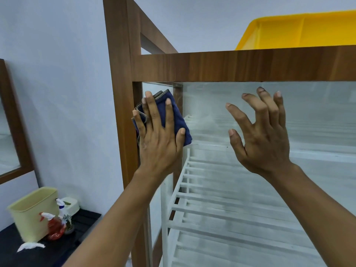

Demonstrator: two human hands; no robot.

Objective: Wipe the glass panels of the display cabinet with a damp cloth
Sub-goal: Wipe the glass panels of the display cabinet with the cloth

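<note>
Blue cloth (173, 120), folded into a pad, is being pressed flat against the glass (250, 112) at the top left corner of the cabinet (212, 64), right beside the brown wooden post. The left hand (158, 139) is lying over it with fingers spread and straight, palm holding it to the pane; it is not pinching it. The cloth's long axis is running diagonally, from upper left under the fingertips down to the right past the thumb.

The right hand (265, 135) is hovering in front of the same pane, well to the right of the cloth, fingers spread and slightly curled, holding nothing. Whether its fingertips are touching the glass I cannot tell.

The left hand is plainly the one on the cloth. The unwiped run of glass is lying to the right and downward from it, so I judge the next stroke is going that way, toward the right hand, which will likely need to get out of the path.

White slatted shelves (221, 209) are showing hazily behind the pane. A yellow tray (289, 29) is sitting on top. Low at the left, two spray bottles (55, 224) are standing by a cream bin (32, 211); no label or writing is legible anywhere.
</note>
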